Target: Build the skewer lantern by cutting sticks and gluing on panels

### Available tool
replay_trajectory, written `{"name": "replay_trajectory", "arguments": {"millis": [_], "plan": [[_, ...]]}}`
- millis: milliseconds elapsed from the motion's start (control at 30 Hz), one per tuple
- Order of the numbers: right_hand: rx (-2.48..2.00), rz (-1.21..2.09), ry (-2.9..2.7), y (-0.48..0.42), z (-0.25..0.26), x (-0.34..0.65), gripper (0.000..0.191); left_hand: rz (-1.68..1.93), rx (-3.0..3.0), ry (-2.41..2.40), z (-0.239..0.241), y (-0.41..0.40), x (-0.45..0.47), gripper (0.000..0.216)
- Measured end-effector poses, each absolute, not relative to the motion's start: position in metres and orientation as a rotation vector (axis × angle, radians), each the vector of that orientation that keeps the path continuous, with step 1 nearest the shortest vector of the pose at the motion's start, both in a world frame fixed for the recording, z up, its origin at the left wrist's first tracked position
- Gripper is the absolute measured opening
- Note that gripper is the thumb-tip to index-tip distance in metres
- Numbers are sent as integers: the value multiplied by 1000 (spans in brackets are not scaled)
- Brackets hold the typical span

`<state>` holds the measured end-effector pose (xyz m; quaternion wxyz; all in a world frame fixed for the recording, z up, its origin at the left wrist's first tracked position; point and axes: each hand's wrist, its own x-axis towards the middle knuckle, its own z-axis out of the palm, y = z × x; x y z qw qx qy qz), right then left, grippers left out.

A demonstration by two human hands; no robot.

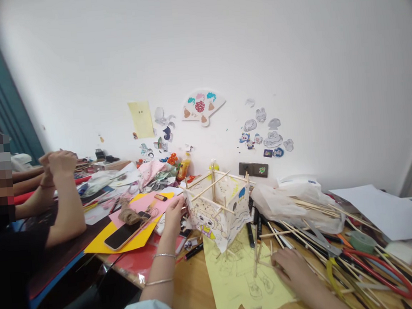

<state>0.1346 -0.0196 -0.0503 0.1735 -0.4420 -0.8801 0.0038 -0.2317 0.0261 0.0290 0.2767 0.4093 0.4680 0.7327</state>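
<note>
The left hand (pixel 175 214) is closing its fingers on the left edge of a paper-covered stick box (pixel 207 216), which is standing near the middle of the table (pixel 191 282), its open top showing crossed sticks and its side a drawn, coloured figure. The right hand (pixel 289 263) is resting with fingers curled down beside some short sticks (pixel 256 261); whether it is pinching one, I cannot tell. Both are lying over a yellow sheet (pixel 221 286) bearing pencil drawings.

Dark markers (pixel 251 235) are lying just right of the box, and farther right long sticks are mingling with scissors (pixel 319 238), a green tape roll (pixel 362 242) and a plastic bag (pixel 272 201). To the left, a dark-screened phone (pixel 123 237) and a twine bundle (pixel 128 213) are resting on coloured paper (pixel 92 249); beyond, another person's forearms (pixel 67 203) are leaning on the table.

On the wall, a paper fan (pixel 211 111) is displaying the red double-happiness character 囍, the one piece of writing I can read. An orange bottle (pixel 183 169) is standing below it, its label too small to read.
</note>
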Motion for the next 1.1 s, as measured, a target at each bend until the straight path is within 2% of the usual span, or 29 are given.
{"name": "replay_trajectory", "arguments": {"millis": [300, 833, 1100], "plan": [[-1268, 24, -2497, -21, -49, 134, 18, 1857, 1052, 1053, 30, 24, -230, 46], [-1235, 28, -2483, -21, -50, 135, 17, 1947, 1035, 1065, 17, 39, -229, 45], [-1202, 3, -2462, -20, -52, 136, 17, 2051, 935, 1179, -3, 40, -233, 62]]}}
